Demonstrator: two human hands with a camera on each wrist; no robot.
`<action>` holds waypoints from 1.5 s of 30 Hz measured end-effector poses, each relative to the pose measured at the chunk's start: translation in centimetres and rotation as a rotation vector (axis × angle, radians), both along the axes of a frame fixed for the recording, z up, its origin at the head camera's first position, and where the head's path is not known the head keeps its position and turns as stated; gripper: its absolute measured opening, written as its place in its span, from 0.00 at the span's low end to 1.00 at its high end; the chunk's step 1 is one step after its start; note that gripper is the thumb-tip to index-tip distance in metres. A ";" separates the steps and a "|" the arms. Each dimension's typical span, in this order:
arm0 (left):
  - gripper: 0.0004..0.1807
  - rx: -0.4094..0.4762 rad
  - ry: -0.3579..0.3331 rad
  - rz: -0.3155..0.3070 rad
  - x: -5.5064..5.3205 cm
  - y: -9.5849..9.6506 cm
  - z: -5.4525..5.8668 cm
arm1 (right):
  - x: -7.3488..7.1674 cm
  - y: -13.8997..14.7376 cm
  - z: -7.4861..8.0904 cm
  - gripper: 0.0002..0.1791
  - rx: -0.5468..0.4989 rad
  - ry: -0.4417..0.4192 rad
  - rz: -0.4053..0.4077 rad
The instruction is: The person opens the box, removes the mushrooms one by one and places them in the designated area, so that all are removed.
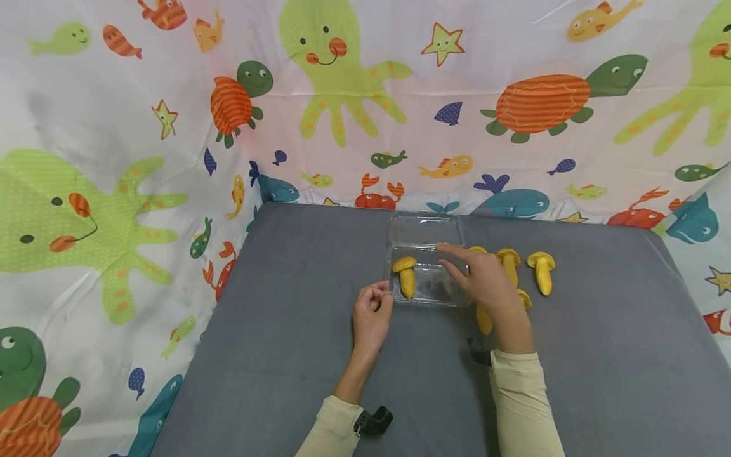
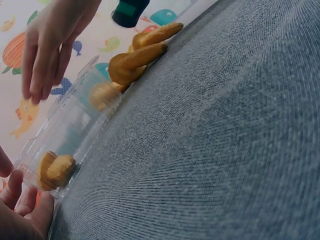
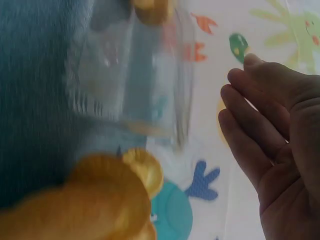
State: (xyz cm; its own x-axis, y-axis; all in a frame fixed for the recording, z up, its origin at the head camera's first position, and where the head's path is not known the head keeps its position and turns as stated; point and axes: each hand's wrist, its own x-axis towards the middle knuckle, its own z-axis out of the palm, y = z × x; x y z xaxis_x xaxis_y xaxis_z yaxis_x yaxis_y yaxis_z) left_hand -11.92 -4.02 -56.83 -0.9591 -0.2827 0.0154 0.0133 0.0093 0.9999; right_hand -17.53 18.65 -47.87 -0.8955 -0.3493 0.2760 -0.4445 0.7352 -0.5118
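A clear plastic clamshell box [image 1: 431,293] lies on the grey cloth with its lid [image 1: 425,222] folded back. Inside, at the left end, is one yellow toy mushroom [image 1: 407,281]. My left hand [image 1: 370,317] pinches the box's near left rim; in the left wrist view its fingers [image 2: 14,185] are at that end. Over the box's right end hovers my right hand [image 1: 492,285], fingers straight and nothing in them; the right wrist view shows this hand [image 3: 280,135] apart from the box. Several more mushrooms [image 1: 484,319] lie right of the box, partly hidden by that hand.
A grey cloth [image 1: 297,285] covers the table. The farthest right mushroom [image 1: 544,273] lies beyond the right hand. A sea-animal curtain [image 1: 354,158] hangs along the back and left. Each wrist wears a dark camera band [image 1: 374,421].
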 end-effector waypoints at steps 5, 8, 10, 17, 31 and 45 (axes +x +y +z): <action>0.07 -0.008 0.006 -0.002 0.0 0.1 0.1 | -0.9 -2.2 -0.6 0.24 0.030 -0.054 0.083; 0.07 -0.004 0.019 -0.006 0.0 0.1 0.1 | -1.3 -3.0 -1.5 0.23 0.030 -0.049 0.122; 0.08 0.005 0.025 -0.009 0.0 0.2 0.1 | -1.5 -3.3 -2.0 0.23 0.041 -0.028 0.138; 0.07 0.003 0.037 -0.002 0.0 0.1 0.1 | -2.4 -4.5 -3.1 0.22 0.108 -0.029 0.176; 0.08 -0.001 0.021 -0.012 0.2 0.2 0.5 | -2.6 -6.1 -4.1 0.19 0.143 -0.030 0.087; 0.08 0.002 0.000 -0.024 0.1 0.1 0.3 | -3.1 -6.2 -4.6 0.17 0.127 -0.063 0.010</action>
State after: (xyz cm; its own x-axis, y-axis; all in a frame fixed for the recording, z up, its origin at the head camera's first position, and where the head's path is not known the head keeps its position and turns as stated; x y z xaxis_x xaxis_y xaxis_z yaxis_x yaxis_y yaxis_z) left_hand -11.80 -3.92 -56.49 -0.9655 -0.2598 0.0151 0.0137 0.0071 0.9999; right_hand -20.63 12.46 -52.47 -0.9060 -0.3867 0.1721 -0.4219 0.7918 -0.4417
